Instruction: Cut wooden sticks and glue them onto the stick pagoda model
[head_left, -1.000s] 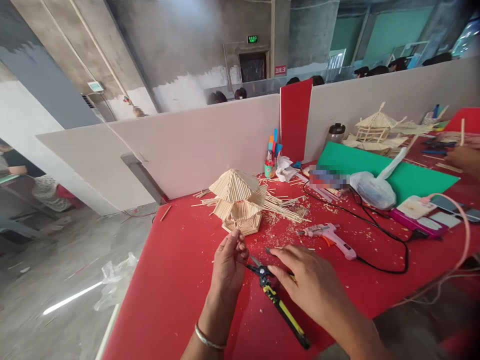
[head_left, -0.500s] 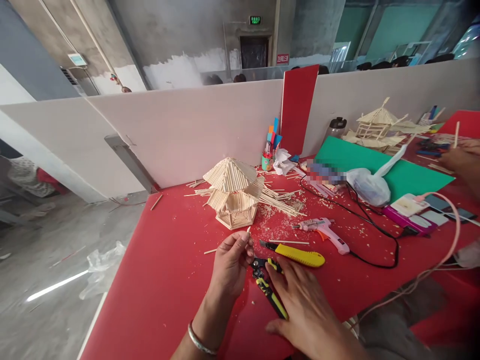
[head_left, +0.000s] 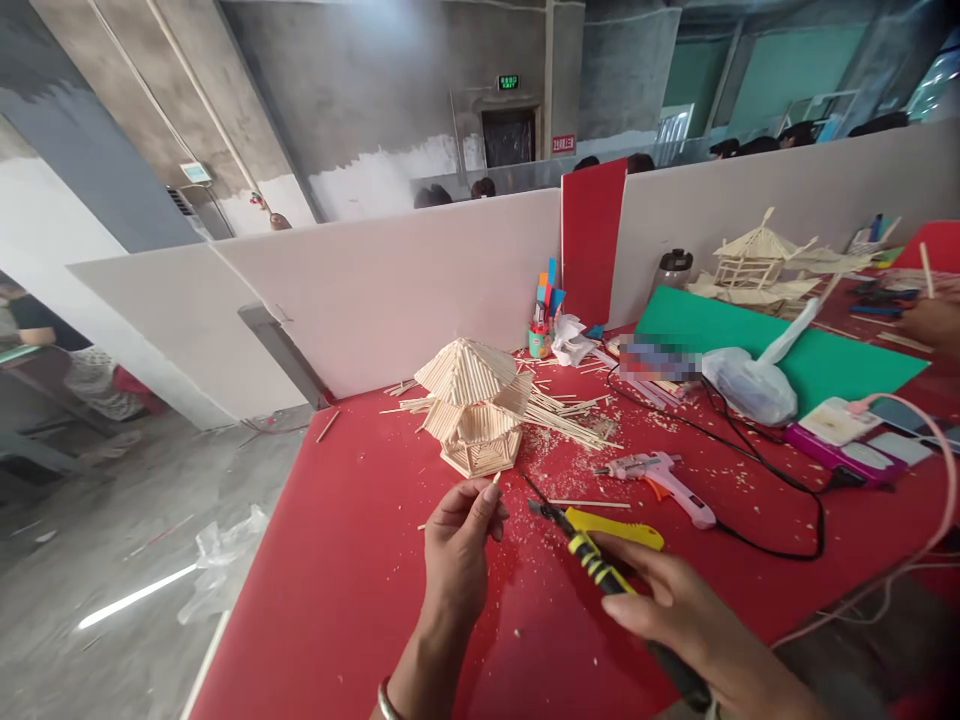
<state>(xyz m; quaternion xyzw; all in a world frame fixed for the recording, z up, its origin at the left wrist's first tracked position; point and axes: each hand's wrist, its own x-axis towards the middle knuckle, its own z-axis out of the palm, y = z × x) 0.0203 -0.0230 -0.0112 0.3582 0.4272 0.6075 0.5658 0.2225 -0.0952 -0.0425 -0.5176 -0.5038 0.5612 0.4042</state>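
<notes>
Pinched between the thumb and fingers of my left hand (head_left: 463, 540) is a short pale wooden stick (head_left: 496, 479), only its tip showing. My right hand (head_left: 675, 600) is closed round the yellow-and-black handles of a pair of wire strippers (head_left: 592, 560), held above the table with the dark jaws pointing up and left. Just beyond my left hand stands a small pavilion model (head_left: 472, 405) built of wooden sticks, with a two-tiered roof. Under and behind the wire strippers lies a yellow utility knife (head_left: 626, 527), partly covered.
A pink glue gun (head_left: 660, 485) with a black cord lies on the red table (head_left: 360, 580). Loose sticks (head_left: 570, 415) and shavings surround the model. To the right are a green board (head_left: 847, 375), a plastic bag (head_left: 754, 385), a power strip (head_left: 844, 455) and another person's hand (head_left: 934, 322).
My right hand has taken the wire strippers up off the table and turned their jaws toward the left hand. The left hand still pinches the stick. The view has shifted slightly.
</notes>
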